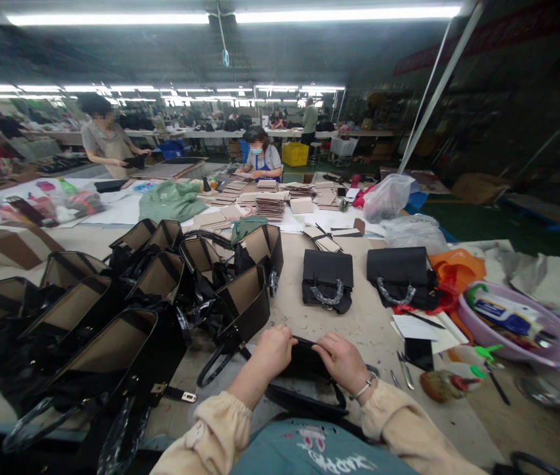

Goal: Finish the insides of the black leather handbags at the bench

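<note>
Close in front of me, a black handbag (304, 361) lies at the table's near edge, partly hidden by my forearms and hands. Its far upper edge is pinched at the left by my left hand (276, 349), fingers closed. On the same edge, a short way to the right, my right hand (342, 359) is closed too, with a bracelet at its wrist. Many unfinished black handbags (243, 307) with tan inner walls stand open to my left. Beyond my hands lie two flat black handbags, one in the middle (328, 269) and another to the right (401, 267), with plastic-wrapped handles.
At right are a purple basin (522, 336), glue bottles (467, 376), tweezers (405, 369), a black phone (419, 353) and paper. Stacks of beige panels (270, 206) and a green cloth (171, 201) lie farther back. A co-worker (262, 158) sits across the table; another (106, 142) stands left.
</note>
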Motion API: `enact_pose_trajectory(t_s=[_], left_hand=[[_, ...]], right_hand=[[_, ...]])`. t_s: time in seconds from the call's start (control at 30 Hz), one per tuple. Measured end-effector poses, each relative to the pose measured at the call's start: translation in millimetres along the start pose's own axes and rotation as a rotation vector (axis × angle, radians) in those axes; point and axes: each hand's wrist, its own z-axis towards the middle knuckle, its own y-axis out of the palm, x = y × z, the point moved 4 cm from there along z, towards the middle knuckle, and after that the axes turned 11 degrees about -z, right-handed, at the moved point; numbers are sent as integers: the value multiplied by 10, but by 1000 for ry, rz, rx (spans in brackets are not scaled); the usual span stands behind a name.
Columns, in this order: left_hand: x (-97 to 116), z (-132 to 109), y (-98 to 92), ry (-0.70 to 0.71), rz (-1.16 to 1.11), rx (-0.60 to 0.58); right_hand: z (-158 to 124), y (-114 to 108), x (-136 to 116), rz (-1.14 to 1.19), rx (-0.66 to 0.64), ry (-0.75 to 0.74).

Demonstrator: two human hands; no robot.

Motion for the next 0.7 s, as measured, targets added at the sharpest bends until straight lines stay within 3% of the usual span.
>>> enact_pose_trajectory(t_s=[0.43, 0.7], left_hand=[[37, -74, -12, 208, 7, 4], [18, -11, 7, 162, 62, 22]], right_hand=[[-4, -9, -14, -53, -28, 30], [7, -17, -28, -69, -16, 31]])
